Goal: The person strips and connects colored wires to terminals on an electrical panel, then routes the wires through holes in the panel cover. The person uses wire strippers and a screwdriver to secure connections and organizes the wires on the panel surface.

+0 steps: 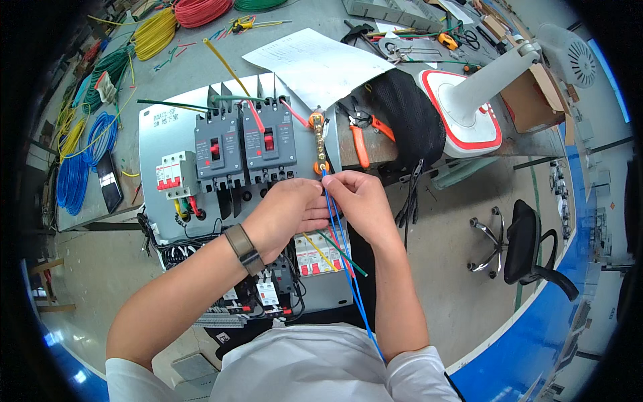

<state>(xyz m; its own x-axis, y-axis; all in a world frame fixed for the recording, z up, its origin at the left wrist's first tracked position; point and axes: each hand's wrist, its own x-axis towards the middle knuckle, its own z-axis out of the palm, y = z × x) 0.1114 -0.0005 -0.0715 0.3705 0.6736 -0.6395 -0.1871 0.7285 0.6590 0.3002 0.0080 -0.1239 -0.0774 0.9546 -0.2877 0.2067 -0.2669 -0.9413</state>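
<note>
Both my hands meet at the lower end of a brass terminal bar [319, 140] on orange insulators. My right hand [359, 201] pinches blue wires [351, 274] near their upper ends, thumb against fingertips. My left hand [296, 211] is beside it, its thumb and index fingertip close to the same wires and its other fingers spread below; whether it grips them is hard to see. The wires run down to my right side. Left of the bar, two grey moulded-case circuit breakers [271, 133] sit on a metal mounting plate [166, 125], with a small white breaker [175, 176] beside them.
Orange-handled pliers [359, 145], a black mesh bag [412, 110] and a white fan's base [464, 120] stand right of the plate. A paper sheet [321, 63] overlaps its top. Wire coils [155, 35] and a phone [109, 181] lie left. Miniature breakers [314, 256] are below my hands.
</note>
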